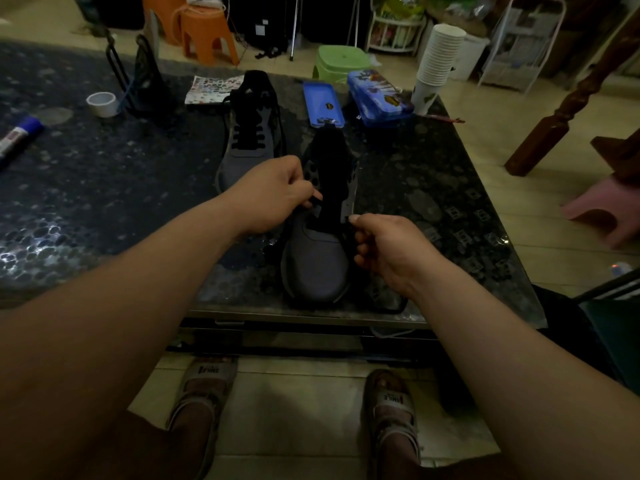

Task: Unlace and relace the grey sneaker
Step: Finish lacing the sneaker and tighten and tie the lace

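Note:
A grey sneaker point(317, 261) with a black tongue stands on the dark stone table point(104, 188), toe toward me, its upper eyelets bare. My left hand point(273, 195) pinches a black lace end at the shoe's left eyelet row. On the shoe's right side my right hand point(384, 247) grips the other black lace point(391, 308), which trails down to the table's front edge. A second grey sneaker point(249, 133), fully laced in black, sits behind and to the left.
Behind the shoes lie a blue pencil case point(379, 98) and its lid point(322, 103), a stack of paper cups point(437, 60), a sticker sheet point(211, 88), a tape roll point(103, 103) and a marker point(20, 133). Stools stand on the floor beyond. My sandalled feet are under the table.

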A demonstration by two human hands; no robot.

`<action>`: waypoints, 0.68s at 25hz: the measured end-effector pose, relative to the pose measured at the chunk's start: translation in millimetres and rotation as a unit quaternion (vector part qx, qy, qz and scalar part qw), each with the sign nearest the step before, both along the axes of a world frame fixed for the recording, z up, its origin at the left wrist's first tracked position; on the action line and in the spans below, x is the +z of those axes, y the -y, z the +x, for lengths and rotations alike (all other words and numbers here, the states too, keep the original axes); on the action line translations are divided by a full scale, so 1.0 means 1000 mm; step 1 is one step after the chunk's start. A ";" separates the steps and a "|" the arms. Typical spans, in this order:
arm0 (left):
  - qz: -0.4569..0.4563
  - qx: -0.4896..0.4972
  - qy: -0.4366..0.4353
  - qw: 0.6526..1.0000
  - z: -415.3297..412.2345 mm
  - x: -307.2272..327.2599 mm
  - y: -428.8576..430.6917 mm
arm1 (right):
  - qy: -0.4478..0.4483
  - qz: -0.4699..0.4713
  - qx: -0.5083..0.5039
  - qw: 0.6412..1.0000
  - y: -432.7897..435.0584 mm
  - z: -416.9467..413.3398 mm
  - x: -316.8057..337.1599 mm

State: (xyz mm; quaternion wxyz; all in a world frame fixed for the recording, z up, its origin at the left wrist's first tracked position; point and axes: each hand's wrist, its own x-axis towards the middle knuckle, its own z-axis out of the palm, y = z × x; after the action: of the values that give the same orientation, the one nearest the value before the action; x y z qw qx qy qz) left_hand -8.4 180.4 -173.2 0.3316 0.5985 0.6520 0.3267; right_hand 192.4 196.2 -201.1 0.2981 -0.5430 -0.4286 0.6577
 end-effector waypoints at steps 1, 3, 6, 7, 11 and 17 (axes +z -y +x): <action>-0.002 -0.001 0.002 1.000 0.000 0.000 0.000 | 0.000 -0.009 -0.003 1.000 -0.001 0.000 -0.001; -0.002 -0.001 0.001 1.000 -0.001 -0.001 -0.001 | 0.005 -0.027 -0.009 1.000 -0.001 0.000 -0.002; 0.008 0.002 -0.004 1.000 -0.002 -0.002 -0.001 | 0.009 -0.033 0.002 0.999 -0.002 0.003 -0.003; 0.010 0.000 -0.005 1.000 -0.002 -0.003 -0.002 | 0.009 -0.028 0.015 0.999 -0.002 0.004 -0.002; 0.019 -0.003 -0.013 1.000 -0.004 -0.004 -0.002 | 0.051 0.033 0.053 0.997 0.000 0.004 -0.002; 0.002 0.018 -0.019 1.000 -0.005 -0.006 -0.004 | 0.006 0.013 0.032 0.999 0.001 0.002 -0.005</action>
State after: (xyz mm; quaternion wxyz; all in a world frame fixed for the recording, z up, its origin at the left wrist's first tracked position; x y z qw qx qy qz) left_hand -13.0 184.3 -179.2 0.3124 0.5932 0.6681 0.3226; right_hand 194.5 194.9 -205.7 0.2811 -0.5291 -0.4564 0.6578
